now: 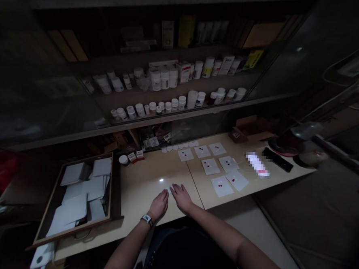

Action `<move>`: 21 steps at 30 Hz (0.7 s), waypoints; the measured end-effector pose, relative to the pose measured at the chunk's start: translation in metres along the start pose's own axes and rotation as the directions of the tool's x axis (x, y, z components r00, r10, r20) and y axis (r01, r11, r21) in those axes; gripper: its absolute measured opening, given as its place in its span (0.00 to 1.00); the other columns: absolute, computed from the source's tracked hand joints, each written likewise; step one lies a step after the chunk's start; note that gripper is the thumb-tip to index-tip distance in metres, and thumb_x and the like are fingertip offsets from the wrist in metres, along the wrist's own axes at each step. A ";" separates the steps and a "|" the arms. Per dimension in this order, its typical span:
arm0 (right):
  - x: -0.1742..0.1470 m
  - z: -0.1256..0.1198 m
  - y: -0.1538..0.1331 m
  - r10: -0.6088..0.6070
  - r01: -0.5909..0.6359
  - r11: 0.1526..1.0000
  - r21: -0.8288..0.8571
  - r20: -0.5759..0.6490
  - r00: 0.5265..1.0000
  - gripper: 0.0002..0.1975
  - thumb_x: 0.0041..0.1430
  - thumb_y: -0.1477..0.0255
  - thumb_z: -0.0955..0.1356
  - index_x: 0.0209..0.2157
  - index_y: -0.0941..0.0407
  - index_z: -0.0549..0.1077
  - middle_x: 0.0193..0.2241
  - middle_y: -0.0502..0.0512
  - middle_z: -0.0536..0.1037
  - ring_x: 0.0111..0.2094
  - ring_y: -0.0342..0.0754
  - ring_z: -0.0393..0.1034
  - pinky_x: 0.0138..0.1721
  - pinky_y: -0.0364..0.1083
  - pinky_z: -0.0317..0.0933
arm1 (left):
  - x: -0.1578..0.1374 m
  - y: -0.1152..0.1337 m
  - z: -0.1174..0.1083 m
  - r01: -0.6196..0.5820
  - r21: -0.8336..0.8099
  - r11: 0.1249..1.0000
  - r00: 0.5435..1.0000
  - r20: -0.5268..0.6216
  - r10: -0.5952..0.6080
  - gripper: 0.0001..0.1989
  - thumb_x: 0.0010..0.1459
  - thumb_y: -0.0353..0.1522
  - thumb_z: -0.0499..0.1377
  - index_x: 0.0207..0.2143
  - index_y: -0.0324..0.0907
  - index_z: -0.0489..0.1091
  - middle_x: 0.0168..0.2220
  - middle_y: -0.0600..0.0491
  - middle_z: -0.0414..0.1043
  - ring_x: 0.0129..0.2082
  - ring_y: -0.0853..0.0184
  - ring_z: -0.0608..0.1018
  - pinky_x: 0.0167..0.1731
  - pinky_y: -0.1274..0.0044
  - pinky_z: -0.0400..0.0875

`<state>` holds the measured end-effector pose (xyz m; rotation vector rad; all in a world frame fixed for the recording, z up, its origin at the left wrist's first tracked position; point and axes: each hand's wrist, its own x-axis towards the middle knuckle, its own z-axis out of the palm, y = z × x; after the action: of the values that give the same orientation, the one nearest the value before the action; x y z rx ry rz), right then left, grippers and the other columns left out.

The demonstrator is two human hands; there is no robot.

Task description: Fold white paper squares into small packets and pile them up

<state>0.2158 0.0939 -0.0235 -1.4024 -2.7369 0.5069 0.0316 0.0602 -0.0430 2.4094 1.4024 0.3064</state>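
Between my two hands, low on the desk, is a small white folded paper (pixel 169 189), mostly covered by fingers. My left hand (pixel 158 205), with a watch at the wrist, grips its left side with the fingers together. On its other side, the fingers of my right hand (pixel 181 198) press down and hold it against the desk top. To the right lie several square white paper sheets (pixel 221 190), each bearing small red pills and paler ones that are hard to make out. A row of small folded white packets (pixel 180 146) lies behind them along the back edge.
At left sits a wooden drawer (pixel 115 195) holding stacks of white paper. A white jar (pixel 123 160) and small boxes stand behind it. A black phone (pixel 277 159) and an open carton (pixel 253 129) are at right. Shelves of medicine bottles (pixel 164 80) rise behind the desk.
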 end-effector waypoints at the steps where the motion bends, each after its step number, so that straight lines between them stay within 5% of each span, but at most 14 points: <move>1: 0.001 0.000 -0.001 0.008 -0.008 1.000 -0.001 0.001 1.000 0.29 0.55 0.83 0.60 0.60 0.58 0.60 0.60 0.67 0.60 0.61 0.56 0.54 0.60 0.61 0.46 | 0.001 0.000 -0.001 0.000 -0.004 1.000 1.000 -0.001 0.000 0.23 0.59 0.26 0.47 0.57 0.36 0.61 0.58 0.40 0.62 0.60 0.58 0.63 0.57 0.66 0.63; 13: -0.001 -0.003 -0.013 -0.013 0.021 0.998 0.065 -0.118 0.993 0.23 0.65 0.72 0.56 0.60 0.60 0.59 0.61 0.64 0.60 0.63 0.54 0.49 0.63 0.61 0.36 | 0.005 -0.001 -0.005 -0.036 0.030 0.999 0.999 0.026 0.035 0.22 0.59 0.27 0.48 0.56 0.34 0.61 0.57 0.38 0.63 0.62 0.56 0.60 0.57 0.66 0.62; 17: 0.001 -0.002 -0.009 -0.151 0.156 0.984 0.083 -0.066 0.986 0.26 0.66 0.66 0.57 0.63 0.60 0.54 0.63 0.63 0.56 0.64 0.52 0.47 0.63 0.60 0.38 | 0.006 -0.005 -0.002 -0.060 0.019 0.998 0.997 0.044 0.059 0.25 0.58 0.27 0.48 0.59 0.33 0.57 0.59 0.37 0.60 0.61 0.56 0.61 0.57 0.64 0.63; 21: 0.003 0.000 -0.003 -0.110 0.111 0.993 0.047 -0.014 0.994 0.27 0.66 0.63 0.57 0.63 0.60 0.54 0.62 0.64 0.56 0.63 0.55 0.47 0.62 0.63 0.36 | 0.006 -0.008 -0.001 -0.123 0.046 0.991 0.992 0.033 0.122 0.23 0.59 0.28 0.47 0.57 0.32 0.59 0.57 0.36 0.62 0.60 0.54 0.63 0.55 0.62 0.65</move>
<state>0.2114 0.0948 -0.0231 -1.2314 -2.7543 0.5533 0.0273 0.0692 -0.0449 2.5339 1.2658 0.2683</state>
